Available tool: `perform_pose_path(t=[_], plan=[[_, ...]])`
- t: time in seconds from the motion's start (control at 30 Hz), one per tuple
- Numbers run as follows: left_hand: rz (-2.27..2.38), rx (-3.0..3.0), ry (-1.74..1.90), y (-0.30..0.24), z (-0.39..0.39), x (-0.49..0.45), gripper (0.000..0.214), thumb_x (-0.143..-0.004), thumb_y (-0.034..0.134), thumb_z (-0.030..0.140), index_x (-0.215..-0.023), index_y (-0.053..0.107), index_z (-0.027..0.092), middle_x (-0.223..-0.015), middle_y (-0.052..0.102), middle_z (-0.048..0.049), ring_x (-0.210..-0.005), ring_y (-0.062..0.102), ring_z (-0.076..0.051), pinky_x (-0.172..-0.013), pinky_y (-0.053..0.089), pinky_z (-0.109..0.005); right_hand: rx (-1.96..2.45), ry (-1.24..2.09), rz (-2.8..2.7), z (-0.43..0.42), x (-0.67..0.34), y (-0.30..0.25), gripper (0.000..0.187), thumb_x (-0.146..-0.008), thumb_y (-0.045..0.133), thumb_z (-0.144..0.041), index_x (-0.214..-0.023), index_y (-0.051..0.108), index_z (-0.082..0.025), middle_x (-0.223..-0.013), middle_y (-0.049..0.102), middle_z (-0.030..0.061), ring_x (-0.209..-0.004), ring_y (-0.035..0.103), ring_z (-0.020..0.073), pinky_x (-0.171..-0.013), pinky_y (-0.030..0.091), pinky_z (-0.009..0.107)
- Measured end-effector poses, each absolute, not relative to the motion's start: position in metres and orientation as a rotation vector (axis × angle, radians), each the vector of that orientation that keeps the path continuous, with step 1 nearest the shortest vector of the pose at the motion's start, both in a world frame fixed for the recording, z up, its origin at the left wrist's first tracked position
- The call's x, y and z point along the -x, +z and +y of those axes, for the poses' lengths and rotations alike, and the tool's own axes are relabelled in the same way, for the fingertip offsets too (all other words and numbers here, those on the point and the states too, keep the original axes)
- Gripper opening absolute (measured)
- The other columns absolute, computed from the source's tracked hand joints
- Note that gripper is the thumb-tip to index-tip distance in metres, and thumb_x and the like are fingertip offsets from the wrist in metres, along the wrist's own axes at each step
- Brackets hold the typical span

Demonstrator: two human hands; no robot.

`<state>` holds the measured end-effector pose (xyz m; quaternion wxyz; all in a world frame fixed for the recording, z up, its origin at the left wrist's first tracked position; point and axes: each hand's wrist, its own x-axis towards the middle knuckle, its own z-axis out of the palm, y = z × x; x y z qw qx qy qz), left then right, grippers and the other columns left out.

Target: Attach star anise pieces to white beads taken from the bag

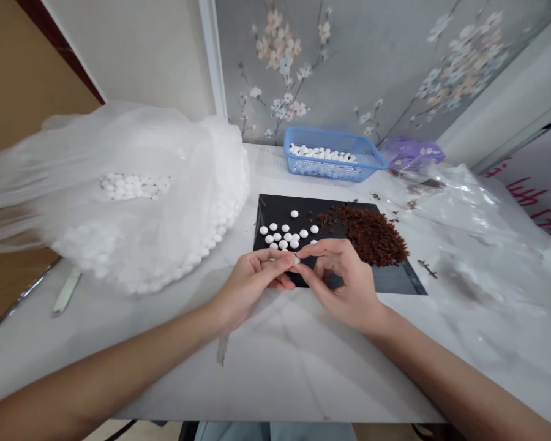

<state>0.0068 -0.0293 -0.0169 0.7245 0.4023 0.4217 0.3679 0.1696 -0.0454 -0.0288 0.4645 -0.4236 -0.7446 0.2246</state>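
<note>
My left hand (257, 277) and my right hand (340, 278) meet over the near edge of a black mat (395, 278), fingertips pinched together on one small white bead (296, 260). Just beyond the fingers, several loose white beads (286, 235) lie on the mat. A heap of dark red-brown pieces (370, 233) covers the mat's right half. Both forearms rest on the white table (275, 361).
A large clear plastic bag (133, 202) full of white beads bulges at the left. A blue basket (333, 153) with white beads stands at the back, a purple bag (413, 153) beside it. Crumpled clear plastic (463, 208) lies at the right. A flat metal strip (67, 291) lies at the left edge.
</note>
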Motion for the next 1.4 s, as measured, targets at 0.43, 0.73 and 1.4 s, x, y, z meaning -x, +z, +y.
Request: perform_pose_path(t=[0.43,0.73,1.4], plan=[[0.893,-0.875,0.813,-0.017,-0.028,-0.006,0.019,-0.071,0.067,0.032,-0.080,0.066,0.015,-0.067,0.063,0.0008,-0.053,0.052,-0.005,-0.056,0.040,-0.016,1.030,0.480,-1.869,-0.046,-0.168,-0.033,0.029,-0.081,0.054,-0.012,-0.104,0.041,-0.024,-0.091,0.058,0.0015,-0.045,0.045,0.0041,-0.043,0.040,0.021],[0.872,-0.885,0.784,-0.013,-0.029,-0.006,0.023,-0.072,0.066,0.031,-0.089,0.066,0.015,-0.075,0.065,-0.0020,-0.057,0.053,-0.005,-0.058,0.041,-0.017,1.066,0.374,-1.917,-0.044,-0.172,-0.033,0.028,-0.082,0.053,-0.016,-0.105,0.040,-0.025,-0.087,0.056,0.0007,-0.046,0.046,0.0051,-0.044,0.040,0.022],[0.892,-0.918,0.778,-0.010,-0.030,-0.004,0.026,-0.073,0.065,0.031,-0.096,0.066,0.018,-0.093,0.068,-0.0067,-0.064,0.055,-0.007,-0.064,0.043,-0.020,1.297,0.258,-1.819,-0.035,-0.181,-0.025,0.021,-0.081,0.053,-0.022,-0.100,0.042,-0.022,-0.072,0.053,-0.0031,-0.044,0.044,0.0067,-0.045,0.040,0.022]])
